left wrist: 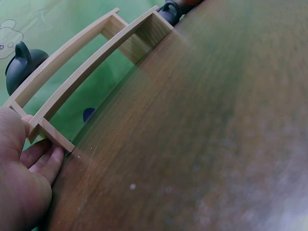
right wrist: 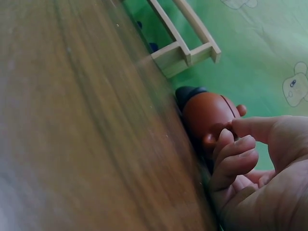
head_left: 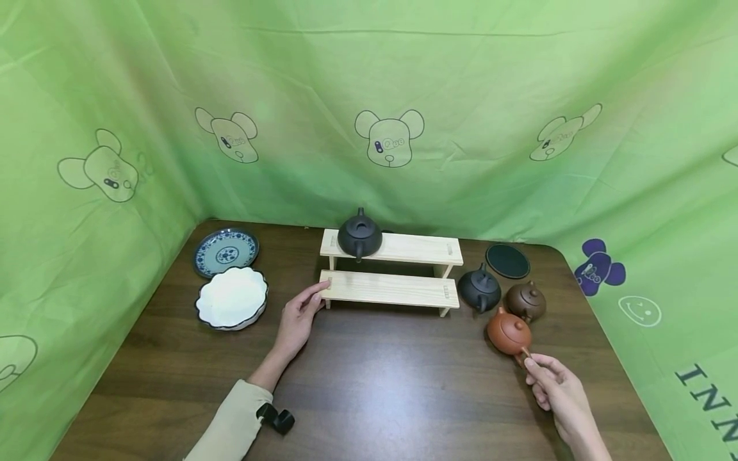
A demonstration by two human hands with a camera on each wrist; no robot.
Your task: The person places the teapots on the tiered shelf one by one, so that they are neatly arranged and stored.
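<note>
My left hand [head_left: 296, 322] grips the left end of the lower tier of a two-tier pale wooden stand [head_left: 386, 287]. In the left wrist view its thumb lies over the board and the other fingers are curled below, by the stand's leg [left wrist: 57, 135]. Out to the right, my right hand [head_left: 559, 390] pinches the handle of an orange-red clay teapot [head_left: 509, 331] between thumb and fingers. That teapot's spout points away from me. A black teapot [head_left: 360, 238] sits on the left part of the upper tier.
Right of the stand are another black teapot [head_left: 480, 291], a brown teapot [head_left: 527, 301] close beyond the orange-red one, and a dark oval tray [head_left: 507, 261]. At left lie a blue patterned plate [head_left: 242, 246] and a white scalloped dish [head_left: 232, 294]. Green cloth [head_left: 288, 173] hangs around the table.
</note>
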